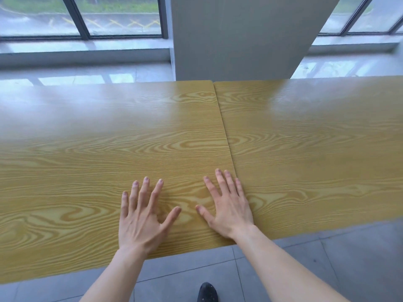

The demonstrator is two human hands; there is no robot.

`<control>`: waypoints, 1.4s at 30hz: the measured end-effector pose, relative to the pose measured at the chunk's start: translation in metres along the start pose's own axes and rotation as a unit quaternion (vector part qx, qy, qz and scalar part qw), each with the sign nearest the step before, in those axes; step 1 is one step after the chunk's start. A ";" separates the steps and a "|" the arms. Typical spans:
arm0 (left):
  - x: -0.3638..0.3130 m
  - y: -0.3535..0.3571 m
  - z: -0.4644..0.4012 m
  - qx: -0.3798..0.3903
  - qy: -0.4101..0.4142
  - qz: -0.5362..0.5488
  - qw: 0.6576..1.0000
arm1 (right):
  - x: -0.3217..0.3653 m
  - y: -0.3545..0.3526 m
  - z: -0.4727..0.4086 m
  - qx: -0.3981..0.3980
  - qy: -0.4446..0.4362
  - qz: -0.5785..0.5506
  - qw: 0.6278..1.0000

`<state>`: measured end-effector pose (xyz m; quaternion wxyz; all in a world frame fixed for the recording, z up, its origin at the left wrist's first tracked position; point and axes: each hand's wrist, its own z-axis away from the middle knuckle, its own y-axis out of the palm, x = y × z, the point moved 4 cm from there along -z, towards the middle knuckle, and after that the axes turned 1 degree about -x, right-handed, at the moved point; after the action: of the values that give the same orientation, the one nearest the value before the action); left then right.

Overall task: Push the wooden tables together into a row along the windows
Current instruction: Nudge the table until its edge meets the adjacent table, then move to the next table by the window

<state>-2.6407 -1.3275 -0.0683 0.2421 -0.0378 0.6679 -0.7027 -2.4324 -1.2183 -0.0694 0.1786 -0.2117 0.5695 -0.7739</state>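
Two yellow wood-grain tables stand side by side below the windows (113, 16). The left table (98, 138) fills the left and middle of the view; the right table (316, 138) touches it along a thin dark seam (225, 136). The left table's near edge sits closer to me than the right table's. My left hand (144, 216) lies flat on the left table near its front edge, fingers spread. My right hand (227, 209) lies flat beside it, its little finger at the seam. Neither hand holds anything.
A wide grey pillar (239, 38) rises behind the seam, between two window bays. A shiny pale sill and floor strip (87, 73) runs behind the tables. Grey floor tiles (338, 258) lie on my side, with my dark shoe (207, 293) at the bottom.
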 end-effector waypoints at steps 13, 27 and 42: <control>-0.039 -0.137 0.064 -0.045 0.041 0.039 0.997 | -0.043 -0.138 0.139 -0.085 0.139 -0.059 0.985; -0.169 -0.222 0.115 -0.091 0.168 0.049 0.980 | -0.085 -0.262 0.263 -0.205 0.181 -0.062 0.960; -0.537 -0.195 0.217 -0.119 0.333 0.077 0.932 | -0.357 -0.309 0.514 -0.286 0.323 -0.078 0.899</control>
<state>-2.1424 -1.3193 0.2863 0.0527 0.2209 0.7898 -0.5697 -1.8681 -1.3585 0.3163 -0.1443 -0.0354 0.7743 -0.6151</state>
